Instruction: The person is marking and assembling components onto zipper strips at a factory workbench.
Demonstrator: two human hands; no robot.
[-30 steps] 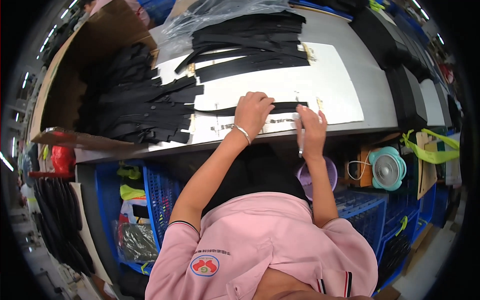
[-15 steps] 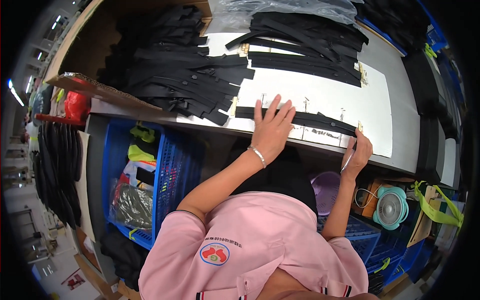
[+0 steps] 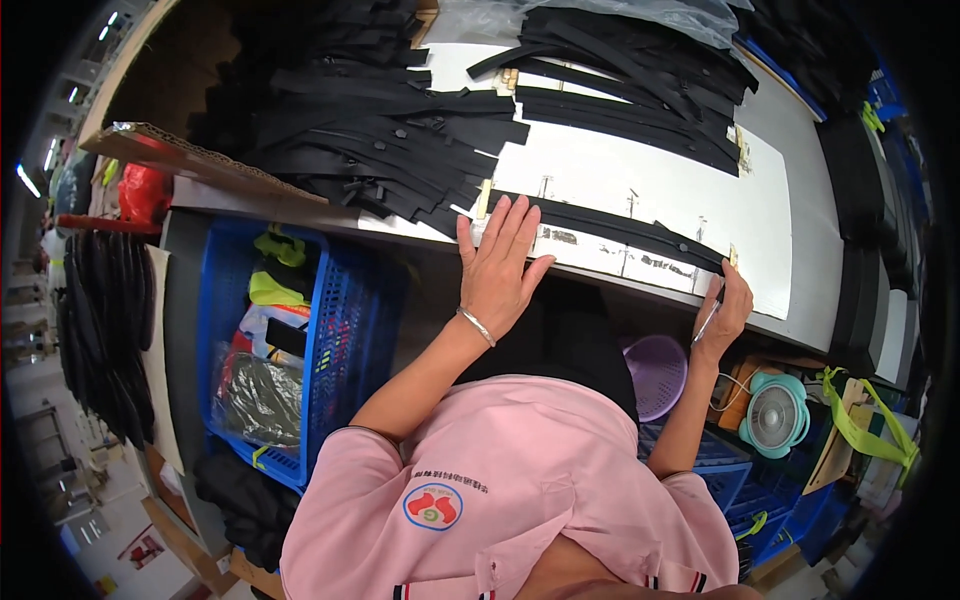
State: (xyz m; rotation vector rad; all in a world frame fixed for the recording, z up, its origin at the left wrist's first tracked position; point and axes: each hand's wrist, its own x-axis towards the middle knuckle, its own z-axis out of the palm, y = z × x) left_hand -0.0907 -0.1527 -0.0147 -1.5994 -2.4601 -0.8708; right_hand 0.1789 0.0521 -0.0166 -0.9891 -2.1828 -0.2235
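one black strip (image 3: 610, 228) is laid along the table (image 3: 800, 200) edge, pinned flat by the spread left hand (image 3: 497, 270); right hand (image 3: 722, 315) pinches a pen at its far end. piles (image 3: 370, 130) wait behind.

The left end of the long black strip (image 3: 610, 228) is being covered by the fingers of the left hand (image 3: 497, 272). Whatever thin pale tool is being pinched in the right hand (image 3: 722, 318) at the desk's (image 3: 800, 240) near edge is too small to be told. The strip piles at the desk's far edge are being cut off by the picture's rim.
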